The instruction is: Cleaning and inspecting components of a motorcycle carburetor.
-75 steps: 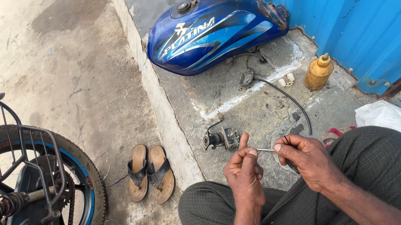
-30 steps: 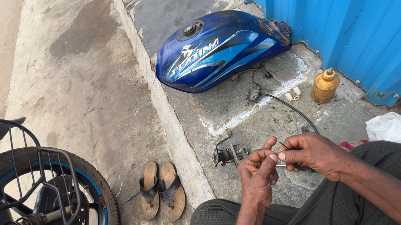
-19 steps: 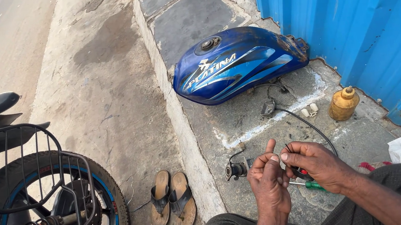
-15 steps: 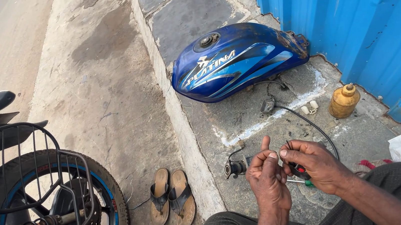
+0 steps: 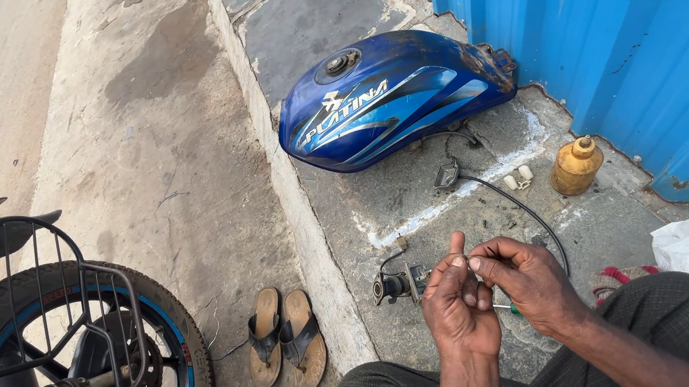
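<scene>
Blue wall (image 5: pixel 629 31) at 1–2 o'clock. Rear wheel (image 5: pixel 77 353) w/ rack at 8 o'clock. Blue fuel tank (image 5: pixel 394 97) at 12, lying on the pavement (image 5: pixel 167 153). Sandals (image 5: pixel 285 338) at 7, beside the kerb. Yellow bottle (image 5: pixel 575 165) at 2 o'clock. Left hand (image 5: pixel 460 310) and right hand (image 5: pixel 528 283) meet at 6, fingertips pinched narrow on a tiny part (image 5: pixel 465 263), too small to ID. Small metal unit (image 5: pixel 398 284) just left of hands, w/ cable (image 5: pixel 519 208) nearby.
</scene>
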